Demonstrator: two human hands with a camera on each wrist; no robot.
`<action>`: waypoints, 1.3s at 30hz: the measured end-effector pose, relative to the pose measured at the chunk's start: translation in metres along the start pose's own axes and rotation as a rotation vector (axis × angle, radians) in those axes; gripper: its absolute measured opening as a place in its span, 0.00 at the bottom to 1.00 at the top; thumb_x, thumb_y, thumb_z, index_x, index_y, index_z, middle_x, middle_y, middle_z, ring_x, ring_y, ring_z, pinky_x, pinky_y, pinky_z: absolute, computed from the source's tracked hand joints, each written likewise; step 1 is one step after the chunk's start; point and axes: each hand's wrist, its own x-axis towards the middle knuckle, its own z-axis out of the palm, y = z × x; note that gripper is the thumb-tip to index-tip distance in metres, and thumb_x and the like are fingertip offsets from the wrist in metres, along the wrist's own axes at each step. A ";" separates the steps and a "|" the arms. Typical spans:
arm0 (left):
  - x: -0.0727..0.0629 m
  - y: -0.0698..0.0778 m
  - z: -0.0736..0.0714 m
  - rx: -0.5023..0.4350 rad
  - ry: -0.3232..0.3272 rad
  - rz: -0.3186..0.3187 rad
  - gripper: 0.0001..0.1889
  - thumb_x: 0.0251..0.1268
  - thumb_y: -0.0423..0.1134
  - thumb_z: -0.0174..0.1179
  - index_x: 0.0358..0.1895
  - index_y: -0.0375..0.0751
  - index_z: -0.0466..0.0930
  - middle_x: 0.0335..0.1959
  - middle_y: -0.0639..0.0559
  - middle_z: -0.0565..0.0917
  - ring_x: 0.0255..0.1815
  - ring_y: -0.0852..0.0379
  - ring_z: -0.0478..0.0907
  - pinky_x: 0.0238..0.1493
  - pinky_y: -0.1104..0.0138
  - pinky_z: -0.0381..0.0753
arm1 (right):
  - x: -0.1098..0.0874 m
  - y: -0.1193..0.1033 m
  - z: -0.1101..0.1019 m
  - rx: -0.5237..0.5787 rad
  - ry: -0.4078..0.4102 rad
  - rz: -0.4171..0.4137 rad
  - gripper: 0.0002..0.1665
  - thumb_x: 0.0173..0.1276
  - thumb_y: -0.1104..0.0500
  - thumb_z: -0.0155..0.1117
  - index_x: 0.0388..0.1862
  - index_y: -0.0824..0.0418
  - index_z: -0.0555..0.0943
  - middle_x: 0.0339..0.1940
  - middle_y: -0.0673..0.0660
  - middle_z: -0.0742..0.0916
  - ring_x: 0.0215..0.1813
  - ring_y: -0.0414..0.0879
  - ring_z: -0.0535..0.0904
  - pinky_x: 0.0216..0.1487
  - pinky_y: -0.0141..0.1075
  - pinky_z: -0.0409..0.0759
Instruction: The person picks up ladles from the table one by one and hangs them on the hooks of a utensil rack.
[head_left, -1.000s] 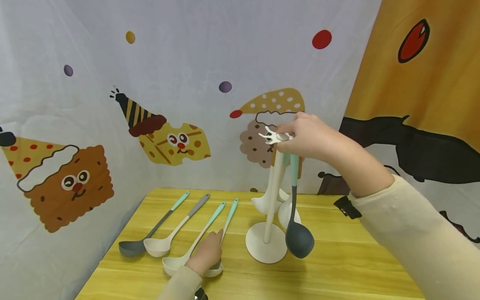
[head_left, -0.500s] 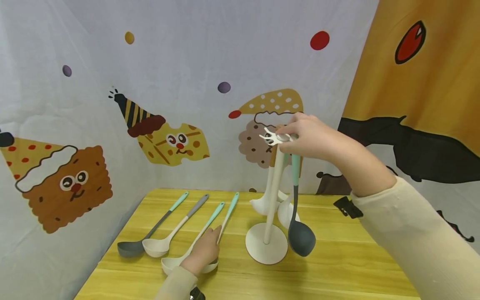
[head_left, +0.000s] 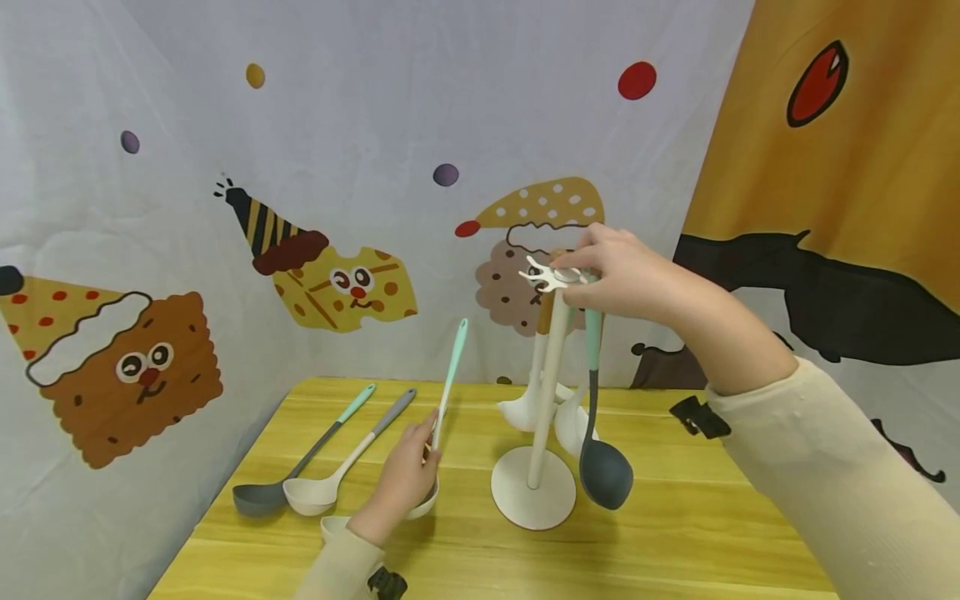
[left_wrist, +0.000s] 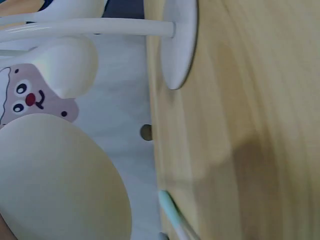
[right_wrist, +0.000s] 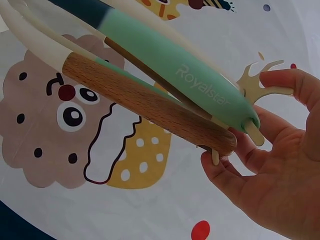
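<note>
Ladle: swung up from the table in the last 0.5 s, handle just past 12 o'clock; lifting seems well under way.
Left hand: grips its shaft, rack base at 3 o'clock.
Right hand: comes in from 4 o'clock, thumb and fingers pinching the rack's top.

Cloth behind table. On table, left to right: first ladle, second ladle, third ladle mostly behind left forearm, rack. Left hand plus held ladle between third ladle and rack. Front-right hanging ladle on rack; other utensils behind its pole. Right hand at rack top.
</note>
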 end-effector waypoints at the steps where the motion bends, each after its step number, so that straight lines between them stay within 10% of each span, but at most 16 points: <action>1: 0.001 0.001 -0.001 -0.007 0.010 0.011 0.33 0.71 0.25 0.63 0.78 0.33 0.66 0.43 0.46 0.78 0.37 0.57 0.77 0.31 0.71 0.76 | 0.000 0.000 0.000 0.000 0.002 0.000 0.28 0.72 0.55 0.62 0.68 0.62 0.82 0.53 0.62 0.75 0.55 0.58 0.63 0.46 0.47 0.69; 39: 0.016 0.051 -0.028 -0.335 0.141 0.409 0.34 0.71 0.21 0.60 0.79 0.28 0.62 0.43 0.41 0.78 0.40 0.53 0.76 0.28 0.74 0.82 | 0.002 0.014 -0.001 0.028 0.003 -0.086 0.26 0.71 0.60 0.60 0.67 0.64 0.82 0.45 0.61 0.72 0.49 0.55 0.62 0.40 0.44 0.67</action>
